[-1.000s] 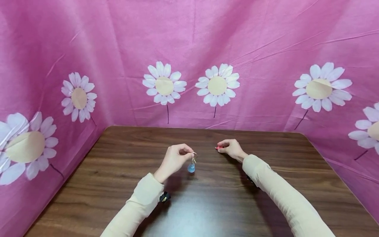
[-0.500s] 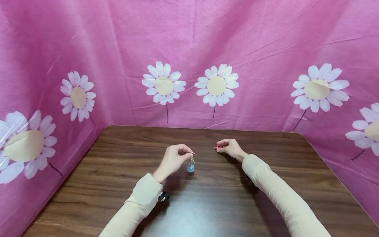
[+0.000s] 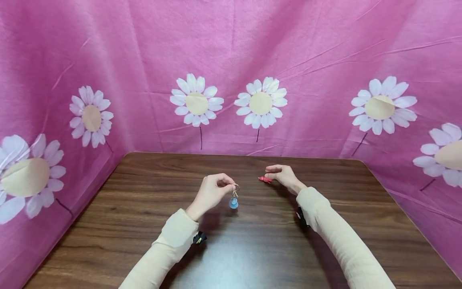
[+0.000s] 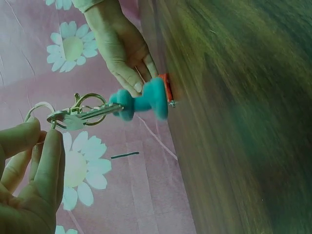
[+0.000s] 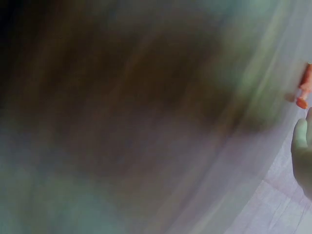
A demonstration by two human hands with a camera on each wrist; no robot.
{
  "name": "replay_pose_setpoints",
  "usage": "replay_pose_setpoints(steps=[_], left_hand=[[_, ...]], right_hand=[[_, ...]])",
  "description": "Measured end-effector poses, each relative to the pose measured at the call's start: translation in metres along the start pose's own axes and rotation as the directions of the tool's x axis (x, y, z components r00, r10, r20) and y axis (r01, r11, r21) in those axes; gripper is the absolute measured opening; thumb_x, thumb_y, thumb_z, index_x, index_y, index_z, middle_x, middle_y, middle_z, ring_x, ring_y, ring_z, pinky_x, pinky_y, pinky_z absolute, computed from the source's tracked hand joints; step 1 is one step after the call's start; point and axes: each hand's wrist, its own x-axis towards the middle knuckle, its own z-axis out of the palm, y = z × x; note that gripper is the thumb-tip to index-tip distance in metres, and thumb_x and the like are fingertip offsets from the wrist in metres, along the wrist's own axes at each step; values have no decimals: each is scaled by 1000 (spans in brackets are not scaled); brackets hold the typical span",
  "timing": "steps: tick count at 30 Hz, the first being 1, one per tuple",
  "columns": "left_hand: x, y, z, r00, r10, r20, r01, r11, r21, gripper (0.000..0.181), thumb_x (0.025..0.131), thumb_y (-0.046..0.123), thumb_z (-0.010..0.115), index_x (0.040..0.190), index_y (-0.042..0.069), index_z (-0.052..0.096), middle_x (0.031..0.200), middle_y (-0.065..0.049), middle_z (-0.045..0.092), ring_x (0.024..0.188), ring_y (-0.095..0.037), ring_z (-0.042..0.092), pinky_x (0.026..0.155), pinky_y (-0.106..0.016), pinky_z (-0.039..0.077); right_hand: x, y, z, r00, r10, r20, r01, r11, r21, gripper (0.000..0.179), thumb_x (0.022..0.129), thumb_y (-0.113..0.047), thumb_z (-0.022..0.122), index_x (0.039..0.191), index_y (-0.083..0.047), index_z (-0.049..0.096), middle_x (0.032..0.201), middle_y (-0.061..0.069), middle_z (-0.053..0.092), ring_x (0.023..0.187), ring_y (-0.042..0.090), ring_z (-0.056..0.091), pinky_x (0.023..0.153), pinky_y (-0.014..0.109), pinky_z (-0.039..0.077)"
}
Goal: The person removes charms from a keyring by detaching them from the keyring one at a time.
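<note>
My left hand (image 3: 213,192) pinches the ring of a keychain (image 3: 234,200) and holds it above the table. From the ring hang a metal key (image 4: 73,119) and a blue-green charm (image 4: 142,101), seen closely in the left wrist view. A small red trinket (image 3: 265,179) lies on the table farther back; its exact kind is too small to tell. Beside it, my right hand (image 3: 285,176) hovers with fingers extended and parted, holding nothing. The right wrist view is mostly blurred, with the red trinket (image 5: 304,87) and part of the hand (image 5: 303,156) at its right edge.
The brown wood-grain table (image 3: 180,168) fills the lower view. Around its back and sides hangs a pink cloth (image 3: 151,48) printed with white daisies. A small black camera (image 3: 199,238) sits under the left cuff.
My right fingers have let go of the red trinket and drawn slightly back and up, leaving it on the table. The left hand keeps its pinch while the charm turns a little.
</note>
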Motion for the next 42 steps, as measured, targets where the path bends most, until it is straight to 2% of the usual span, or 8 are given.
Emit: replay_pose_setpoints(steps=[8,15,18,23,26,30,39,42], left_hand=[[-1,-3,2,1000,-16,-4,16,1000,2,5,78,12,71,81,9,69,77,0,71,63,-5,59,60,-20,49],[0,-5,4,1000,-19,-15,19,1000,25,4,77,11,71,79,14,70,75,3,70,62,-5,58,59,-20,48],[0,-6,5,1000,-17,-9,17,1000,19,4,77,11,71,80,13,70,75,2,70,63,-5,58,58,-20,48],[0,-9,8,1000,-8,4,8,1000,19,4,77,11,71,80,13,70,75,3,70,63,-4,58,58,-19,47],[1,-10,9,1000,-3,2,3,1000,18,4,77,10,71,80,13,70,75,3,70,63,-4,58,58,-19,47],[1,-8,8,1000,-7,2,7,1000,18,4,77,10,71,79,14,69,76,2,70,64,-4,59,59,-19,48],[1,-2,2,1000,16,7,-16,1000,9,4,78,12,71,81,10,70,75,1,70,62,-5,57,58,-19,47],[0,1,1,1000,25,8,-25,1000,4,4,78,11,71,81,9,70,75,0,70,63,-5,58,58,-20,48]], right_hand=[[-1,11,-1,992,-60,-113,62,998,16,39,81,-14,68,115,4,59,113,20,63,85,1,59,75,12,46],[-5,22,6,955,-227,-192,195,966,-171,28,82,-21,67,105,-4,66,103,14,68,93,21,62,80,28,49],[-8,28,9,923,-331,-197,266,918,-296,27,84,-26,66,102,-7,67,100,11,69,92,24,62,79,37,49],[-13,38,14,859,-489,-152,366,794,-486,25,85,-27,63,100,-8,67,97,7,67,92,24,62,80,41,49],[-14,41,16,843,-519,-142,381,762,-524,28,84,-29,64,102,-7,66,99,6,66,94,24,62,81,42,49],[-14,40,17,861,-490,-138,366,784,-502,33,83,-32,65,105,-7,65,101,6,67,94,24,61,82,42,49],[-14,15,15,963,-268,-17,247,907,-341,47,85,-34,63,119,-2,57,114,15,63,104,28,60,88,43,48],[-16,2,12,969,-245,17,235,905,-354,47,87,-32,61,120,1,56,117,17,61,109,30,57,92,45,45]])
